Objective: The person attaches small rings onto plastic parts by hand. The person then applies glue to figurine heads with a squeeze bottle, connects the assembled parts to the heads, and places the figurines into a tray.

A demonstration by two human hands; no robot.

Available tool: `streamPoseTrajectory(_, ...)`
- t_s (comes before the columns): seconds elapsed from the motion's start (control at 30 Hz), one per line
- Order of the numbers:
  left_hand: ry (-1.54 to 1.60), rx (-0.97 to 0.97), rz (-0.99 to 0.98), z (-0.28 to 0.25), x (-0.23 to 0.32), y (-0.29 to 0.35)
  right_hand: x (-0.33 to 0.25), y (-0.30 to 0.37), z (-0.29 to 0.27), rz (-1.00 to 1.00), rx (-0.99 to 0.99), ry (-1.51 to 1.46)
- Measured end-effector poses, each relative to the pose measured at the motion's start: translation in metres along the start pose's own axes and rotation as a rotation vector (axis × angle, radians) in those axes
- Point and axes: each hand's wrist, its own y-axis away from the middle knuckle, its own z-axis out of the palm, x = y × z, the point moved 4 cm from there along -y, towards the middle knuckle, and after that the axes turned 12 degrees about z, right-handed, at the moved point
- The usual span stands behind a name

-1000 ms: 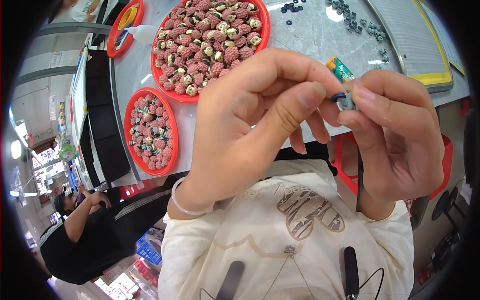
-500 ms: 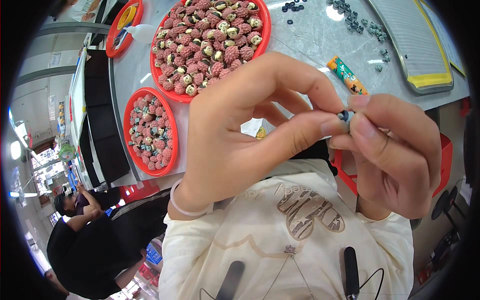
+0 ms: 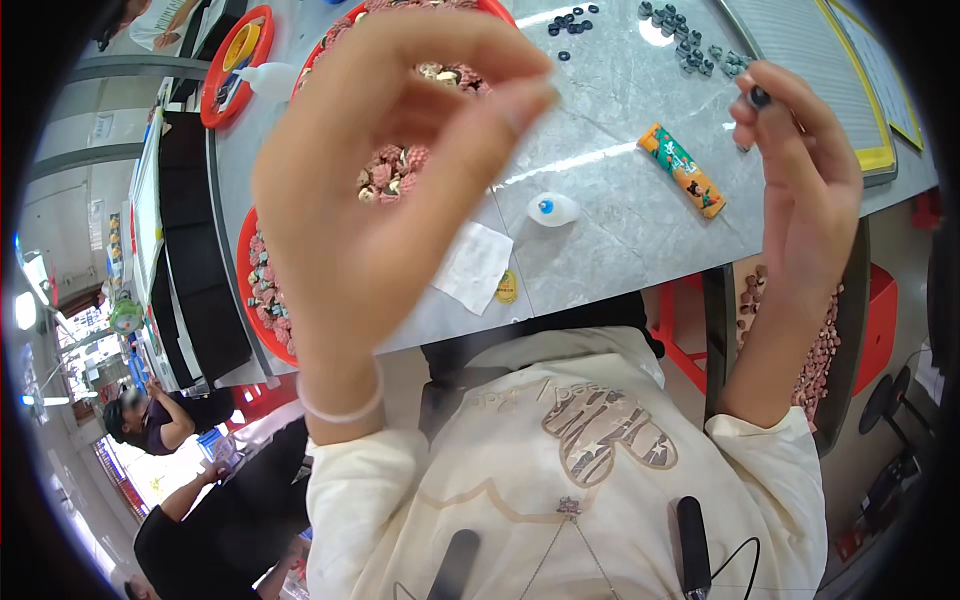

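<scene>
Left hand (image 3: 335, 220) swung away, grip too blurred to tell; right hand (image 3: 812, 185) pinches a dark piece (image 3: 759, 97).

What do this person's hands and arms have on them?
Both the left hand and right hand are ungloved. A thin, pale band circles the left wrist; none shows on the right. Loose cream sleeves leave both forearms partly bare.
</scene>
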Motion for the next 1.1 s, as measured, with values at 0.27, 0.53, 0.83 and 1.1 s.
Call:
streamPoseTrajectory(0.27, -0.564, -0.475, 0.131, 0.035, -0.051, -0.053, 0.037, -0.021, -0.027, 0.265, 0.248, 0.626)
streamPoseTrajectory(0.53, -0.872, -0.564, 0.562, 0.067, -0.077, -0.041, 0.044, -0.032, -0.018, 0.179, 0.253, 0.866)
streamPoseTrajectory(0.83, -0.955, -0.540, 0.575, 0.074, -0.085, -0.037, 0.043, -0.033, -0.015, 0.072, 0.237, 0.908)
streamPoseTrajectory(1.1, -0.530, -0.343, 0.147, 0.026, -0.041, -0.028, 0.009, -0.017, -0.037, 0.259, 0.220, 0.885)
